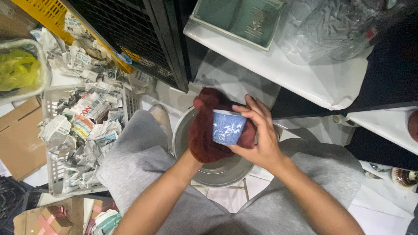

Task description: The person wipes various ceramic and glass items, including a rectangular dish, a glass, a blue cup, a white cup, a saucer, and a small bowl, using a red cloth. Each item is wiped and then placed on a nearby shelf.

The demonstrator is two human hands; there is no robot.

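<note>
Head view, looking down between the person's knees: the right hand [257, 139] grips a small blue cup [227, 127] with white markings, fingers curled over its rim and thumb pressed against its lower side. The left hand [201, 143] is almost wholly wrapped in a dark red cloth [204, 130], closed on the cloth and pressed against the cup's left side, so both hands meet at the cup. Cup and cloth are held just above a round metal basin [217, 172] that sits on the floor between the legs in grey trousers [139, 161]. To the left, a pale plastic basket [54, 143] is heaped with crumpled newspaper [87, 126], and more paper lies loose beyond it. A clear tub [26, 93] holding something yellow-green stands at the far left, with flat cardboard [17, 139] below it. Above the hands, a black wire crate [139, 39] rests beside a yellow one [48, 15]. A white shelf [296, 65] to the upper right carries a green rectangular tray [239, 19] and clear crinkled plastic [331, 26].
</note>
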